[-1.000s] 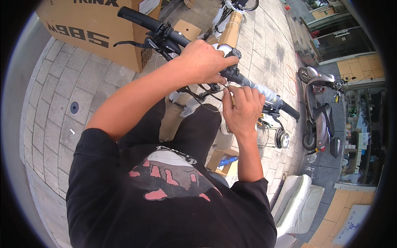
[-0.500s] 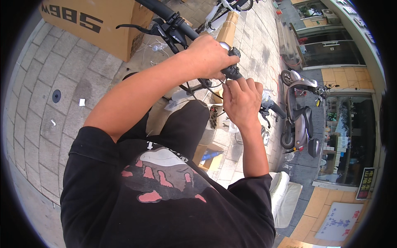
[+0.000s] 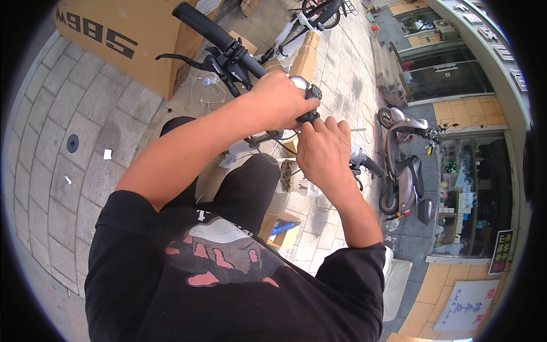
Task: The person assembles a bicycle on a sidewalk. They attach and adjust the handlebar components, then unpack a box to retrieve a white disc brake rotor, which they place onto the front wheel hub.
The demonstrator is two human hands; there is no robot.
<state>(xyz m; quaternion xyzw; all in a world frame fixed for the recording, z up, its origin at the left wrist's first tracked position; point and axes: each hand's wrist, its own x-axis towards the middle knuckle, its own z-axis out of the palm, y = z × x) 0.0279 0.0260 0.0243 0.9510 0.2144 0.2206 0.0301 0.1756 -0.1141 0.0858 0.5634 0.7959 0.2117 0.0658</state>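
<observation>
A black bicycle handlebar (image 3: pixel 254 66) runs slantwise in front of me, with a rubber grip (image 3: pixel 202 25) and a brake lever (image 3: pixel 183 59) at its left end. My left hand (image 3: pixel 280 102) is wrapped around the bar near its middle, thumb against a black clamp-like part (image 3: pixel 312 96). A silver rounded piece (image 3: pixel 298 82) shows just beyond that hand. Close beside it, my right hand (image 3: pixel 323 149) curls its fingers over the bar; its fingertips are hidden. The other grip (image 3: pixel 372 165) sticks out past my right wrist.
A large cardboard box (image 3: pixel 122 43) stands at the far left. Beyond the bar lie a long cardboard piece (image 3: pixel 306 54) and another bicycle (image 3: pixel 296 31). A small box holds a blue tool (image 3: pixel 284 228) by my knee. A scooter (image 3: pixel 405 171) is parked at right.
The handlebar and both hands sit slightly farther left in view, and the whole left grip now shows. Both hands keep close together on the bar; the right has moved slightly lower.
</observation>
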